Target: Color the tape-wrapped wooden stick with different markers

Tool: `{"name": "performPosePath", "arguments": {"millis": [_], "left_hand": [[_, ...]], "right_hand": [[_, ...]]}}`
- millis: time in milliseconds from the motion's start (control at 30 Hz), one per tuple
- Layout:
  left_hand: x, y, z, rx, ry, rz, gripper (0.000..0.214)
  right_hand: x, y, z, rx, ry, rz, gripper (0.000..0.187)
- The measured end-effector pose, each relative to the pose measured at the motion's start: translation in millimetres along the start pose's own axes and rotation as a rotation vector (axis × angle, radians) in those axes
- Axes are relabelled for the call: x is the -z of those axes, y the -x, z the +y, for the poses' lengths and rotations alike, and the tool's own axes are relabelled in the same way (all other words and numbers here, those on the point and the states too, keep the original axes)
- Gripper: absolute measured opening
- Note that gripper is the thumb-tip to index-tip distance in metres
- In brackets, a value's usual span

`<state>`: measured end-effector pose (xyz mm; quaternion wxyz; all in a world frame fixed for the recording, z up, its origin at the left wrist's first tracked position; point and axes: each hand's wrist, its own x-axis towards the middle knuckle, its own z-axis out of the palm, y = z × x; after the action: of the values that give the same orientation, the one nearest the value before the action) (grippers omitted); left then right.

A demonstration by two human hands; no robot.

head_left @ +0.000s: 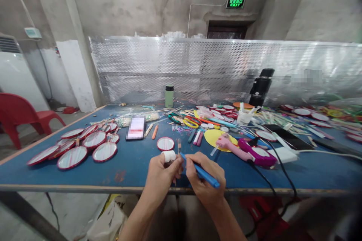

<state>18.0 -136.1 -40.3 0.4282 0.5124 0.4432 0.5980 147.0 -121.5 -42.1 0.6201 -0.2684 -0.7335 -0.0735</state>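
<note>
My right hand (206,175) is closed around a blue marker pen (206,176), its tip pointing up and left. The pen's tip meets or nearly meets a small flat wooden craft stick (179,145), which my left hand (161,173) pinches upright between thumb and fingers. A white band (169,156) sits around a finger of my left hand. Just beyond my hands, a round red-rimmed disc (165,143) lies flat on the blue table (130,175).
Several red-rimmed discs (72,157) are piled at left, near a phone (136,127). To the right lie a pink glue gun (232,147) on a yellow disc (210,139), a purple device (258,153) and cables. Markers (195,138), scissors (190,122) and a green bottle (169,96) stand or lie farther back.
</note>
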Motion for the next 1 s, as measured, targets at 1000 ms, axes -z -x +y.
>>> {"name": "performPosePath", "arguments": {"millis": [1000], "left_hand": [[2.0, 0.0, -5.5, -0.018, -0.028, -0.023, 0.025]], "right_hand": [[-0.8, 1.3, 0.9, -0.006, 0.012, 0.049, 0.009]]}}
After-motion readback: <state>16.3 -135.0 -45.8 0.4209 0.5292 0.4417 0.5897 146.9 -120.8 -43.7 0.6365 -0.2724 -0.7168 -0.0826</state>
